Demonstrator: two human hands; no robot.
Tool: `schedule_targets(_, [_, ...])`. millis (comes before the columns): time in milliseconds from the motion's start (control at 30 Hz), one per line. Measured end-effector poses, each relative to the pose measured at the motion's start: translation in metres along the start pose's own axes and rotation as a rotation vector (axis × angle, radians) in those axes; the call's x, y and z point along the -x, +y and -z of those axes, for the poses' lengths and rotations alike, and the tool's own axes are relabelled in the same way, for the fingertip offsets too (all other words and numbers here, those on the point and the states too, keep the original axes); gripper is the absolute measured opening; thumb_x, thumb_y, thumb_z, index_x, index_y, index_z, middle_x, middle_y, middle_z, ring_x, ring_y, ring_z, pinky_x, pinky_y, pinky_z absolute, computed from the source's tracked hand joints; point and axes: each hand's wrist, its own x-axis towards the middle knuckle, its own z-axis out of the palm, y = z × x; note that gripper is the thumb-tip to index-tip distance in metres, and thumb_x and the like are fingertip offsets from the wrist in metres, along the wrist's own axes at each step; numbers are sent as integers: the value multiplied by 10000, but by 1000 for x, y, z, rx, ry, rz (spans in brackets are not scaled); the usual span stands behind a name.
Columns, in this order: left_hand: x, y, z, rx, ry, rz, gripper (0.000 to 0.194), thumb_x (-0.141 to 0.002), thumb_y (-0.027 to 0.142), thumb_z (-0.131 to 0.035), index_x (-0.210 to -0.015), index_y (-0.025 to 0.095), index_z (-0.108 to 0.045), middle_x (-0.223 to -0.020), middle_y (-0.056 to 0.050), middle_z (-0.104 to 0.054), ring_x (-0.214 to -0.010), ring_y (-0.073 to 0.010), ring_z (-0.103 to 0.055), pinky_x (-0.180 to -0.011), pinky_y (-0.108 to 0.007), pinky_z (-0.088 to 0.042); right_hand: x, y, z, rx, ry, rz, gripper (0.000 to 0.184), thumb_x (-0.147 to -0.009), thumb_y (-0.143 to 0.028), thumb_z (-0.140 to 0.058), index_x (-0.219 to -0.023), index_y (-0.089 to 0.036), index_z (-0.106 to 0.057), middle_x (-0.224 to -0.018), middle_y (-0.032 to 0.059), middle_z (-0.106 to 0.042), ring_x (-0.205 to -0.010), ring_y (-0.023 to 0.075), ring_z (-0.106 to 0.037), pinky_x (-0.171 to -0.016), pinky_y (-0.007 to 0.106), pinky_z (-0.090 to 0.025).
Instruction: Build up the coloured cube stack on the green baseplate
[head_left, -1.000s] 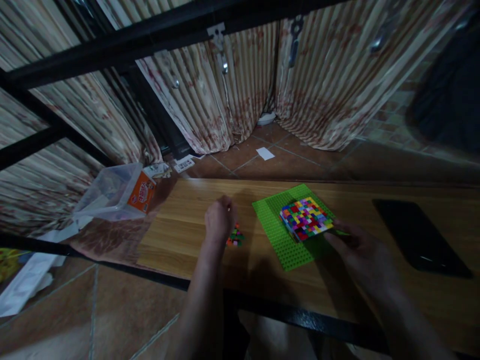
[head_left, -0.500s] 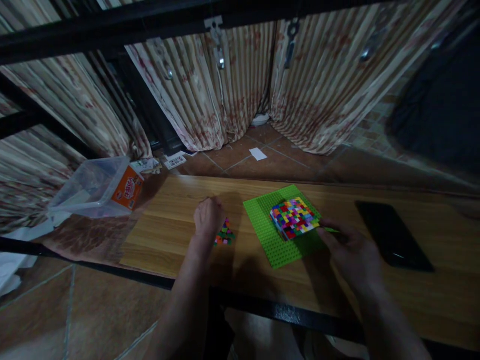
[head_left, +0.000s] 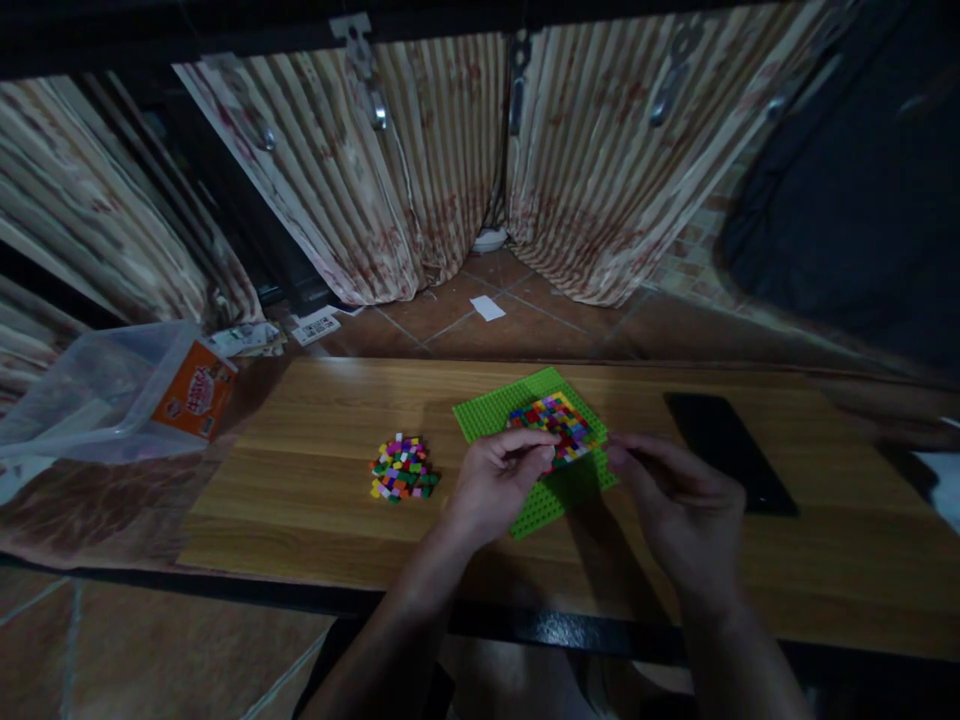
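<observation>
A green studded baseplate (head_left: 484, 413) lies on the wooden table (head_left: 315, 400). On it sits a square block of many-coloured small bricks (head_left: 553, 418). My left hand (head_left: 496, 483) is over the plate's near side, its fingers pinched together at the block's near edge; what they pinch is too small to make out. My right hand (head_left: 670, 492) rests at the plate's right edge with fingers curled, its fingertips close to the block's right corner. A small heap of loose coloured bricks (head_left: 403, 468) lies on the table to the left of my left hand.
A black phone (head_left: 721, 447) lies flat to the right of the baseplate. A clear plastic tub with an orange label (head_left: 112, 388) rests at the table's left end. Striped curtains hang behind the table. A tiled floor with a scrap of paper (head_left: 487, 307) shows beyond.
My left hand left the loose brick heap and moved right to the coloured block. My right hand stayed by the plate's right edge. The camera tilted down and shifted.
</observation>
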Motion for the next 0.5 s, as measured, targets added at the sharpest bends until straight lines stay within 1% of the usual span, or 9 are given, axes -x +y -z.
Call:
schedule_targets(100, [1, 1, 0, 31, -60, 35, 139, -854, 234, -668, -938, 202, -774, -802, -17, -746, -732, -137, -672, -749, -276, -538, 2, -3, 1, -34, -149, 11, 101, -841, -270, -738, -931, -286, -781, -933, 10, -773, -851, 176, -713, -762, 297, -574])
schedule_targets(233, [2, 2, 0, 77, -114, 39, 195, -833, 235, -698, -1019, 183, -729, -892, -33, -742, -772, -139, -685, -803, -298, -545, 3, -5, 1, -38, -267, 22, 161, -885, -268, -697, -1021, -308, -773, -1009, 12, -770, -922, 178, -712, -820, 308, -571])
schedule_targets(367, [1, 4, -2, 96, -177, 34, 277, -833, 253, -711, -1095, 177, -660, -845, -23, -726, -782, -146, -692, -820, -300, -539, 3, -5, -2, -21, -412, 58, 214, -937, -283, -634, -1109, -321, -756, -1099, 29, -745, -1022, 186, -687, -888, 330, -555])
schedule_targets(433, [0, 4, -2, 102, -197, 33, 294, -835, 270, -711, -1105, 179, -638, -818, -14, -722, -774, -145, -690, -815, -294, -530, 2, -5, -3, -26, -442, 67, 223, -947, -292, -621, -1122, -326, -754, -1105, 31, -734, -1039, 188, -676, -896, 332, -552])
schedule_targets(500, [-1, 4, -2, 129, -197, 35, 320, -825, 288, -722, -1110, 181, -622, -788, -5, -719, -756, -142, -685, -809, -293, -524, 2, -5, -3, -42, -434, 57, 209, -940, -297, -631, -1099, -335, -761, -1098, 25, -729, -1047, 187, -671, -893, 325, -552])
